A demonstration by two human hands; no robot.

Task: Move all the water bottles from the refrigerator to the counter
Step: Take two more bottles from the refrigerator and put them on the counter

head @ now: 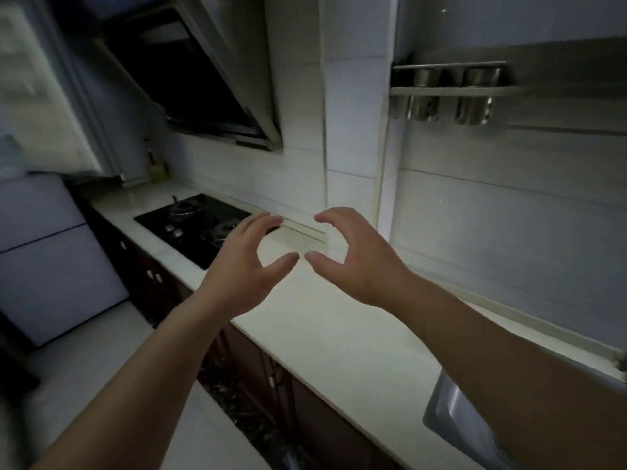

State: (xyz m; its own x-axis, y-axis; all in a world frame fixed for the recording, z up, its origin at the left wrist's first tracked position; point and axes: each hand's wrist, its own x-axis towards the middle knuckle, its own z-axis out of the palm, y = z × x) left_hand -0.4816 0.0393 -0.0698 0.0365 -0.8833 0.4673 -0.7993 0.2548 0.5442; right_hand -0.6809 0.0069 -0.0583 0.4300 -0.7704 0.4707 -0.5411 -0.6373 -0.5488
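The counter (pixel 325 320) is a pale, glossy slab running from far left to near right, directly under both hands and bare beneath them. The fridge (pixel 51 252) stands well left of the hands, beyond the counter's far end: pale, two doors, both closed. Motion blur softens its edges. No bottles show.

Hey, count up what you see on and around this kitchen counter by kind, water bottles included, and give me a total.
Water bottles on the counter: 0
Hands: 2, left hand and right hand, both empty
Metal cups in the wall rack: 2
Gas hob: 1
Sink: 1
Refrigerator: 1
Total: 7
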